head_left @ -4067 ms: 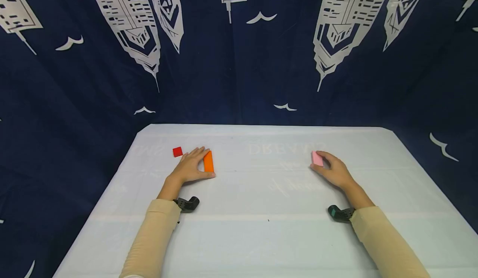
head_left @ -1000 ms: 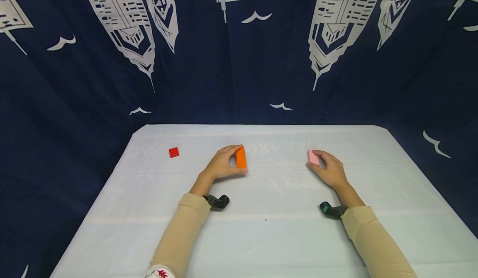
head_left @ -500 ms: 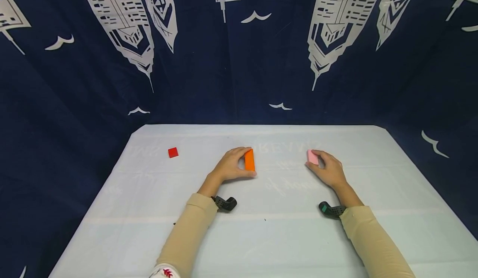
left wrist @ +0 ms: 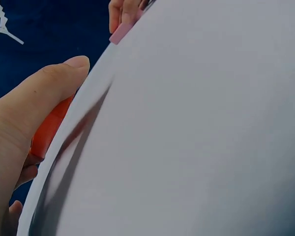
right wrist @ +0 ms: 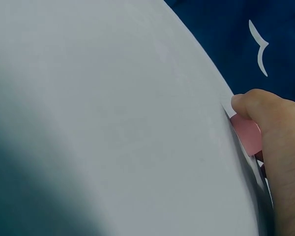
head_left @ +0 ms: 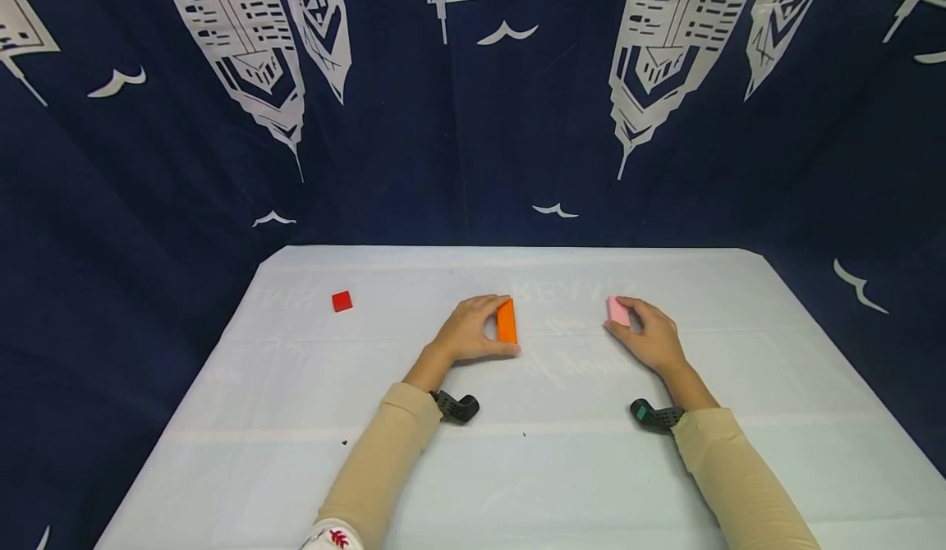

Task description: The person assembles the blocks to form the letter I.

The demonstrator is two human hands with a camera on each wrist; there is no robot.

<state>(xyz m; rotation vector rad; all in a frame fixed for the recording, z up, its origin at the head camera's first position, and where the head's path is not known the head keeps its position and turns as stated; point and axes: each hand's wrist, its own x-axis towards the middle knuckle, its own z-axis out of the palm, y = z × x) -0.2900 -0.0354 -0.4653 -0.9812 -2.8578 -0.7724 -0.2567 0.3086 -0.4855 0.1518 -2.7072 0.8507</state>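
Note:
An orange block (head_left: pixel 507 322), long and narrow, is pinched between the thumb and fingers of my left hand (head_left: pixel 473 328) near the middle of the table. To its right, my right hand (head_left: pixel 654 336) grips a smaller pink block (head_left: pixel 618 312) by its ends. A gap of white cloth separates the two blocks. In the left wrist view the orange block (left wrist: pixel 51 125) shows behind the thumb. The right wrist view has the pink block (right wrist: pixel 247 134) partly covered by the thumb. A red square block (head_left: pixel 342 301) lies by itself on the left.
A white cloth with faint lettering covers the table (head_left: pixel 562 468). Dark blue fabric (head_left: pixel 443 148) with white building prints hangs right behind the table's far edge. A tiny dark speck (head_left: pixel 344 442) lies beside the left sleeve.
My left hand has carried the orange block rightward, away from the red block and closer to the pink one. The right hand stays in place with the pink block.

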